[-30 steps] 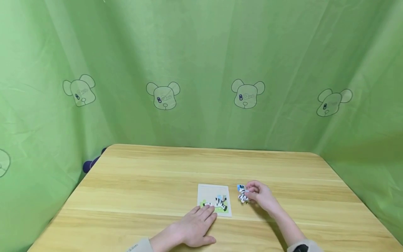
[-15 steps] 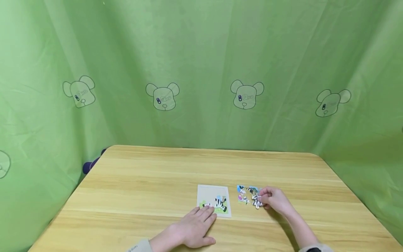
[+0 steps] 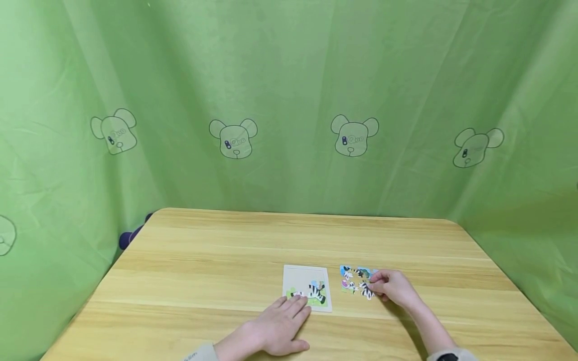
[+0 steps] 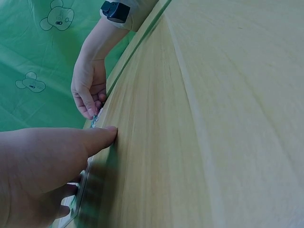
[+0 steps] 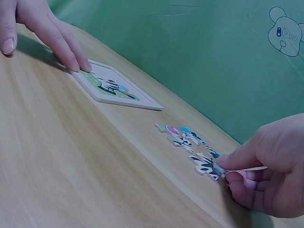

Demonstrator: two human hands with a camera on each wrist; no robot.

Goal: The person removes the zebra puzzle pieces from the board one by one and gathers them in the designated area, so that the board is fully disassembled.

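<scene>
My left hand (image 3: 282,326) lies flat with spread fingers, its fingertips over the lower edge of a white puzzle tray (image 3: 295,273). Inside the tray's lower part sit zebra puzzle pieces (image 3: 317,295) on a green ground, partly covered by those fingers. To the right, my right hand (image 3: 395,290) pinches the edge of a striped puzzle piece (image 5: 204,165) between thumb and fingers, low at the table. Several loose pieces surround it: a pink and green one (image 5: 171,130), a blue one (image 3: 345,271) and a brown and blue one (image 3: 364,272).
The wooden table (image 3: 203,250) has rounded far corners. A green curtain (image 3: 289,185) with bear-head outlines hangs behind it and along both sides. Something dark purple (image 3: 128,238) sticks out beyond the left table edge.
My right hand has moved right and slightly nearer with the striped piece, uncovering other loose pieces. Over the last half second it shifts only slightly. The left hand stays put.
</scene>
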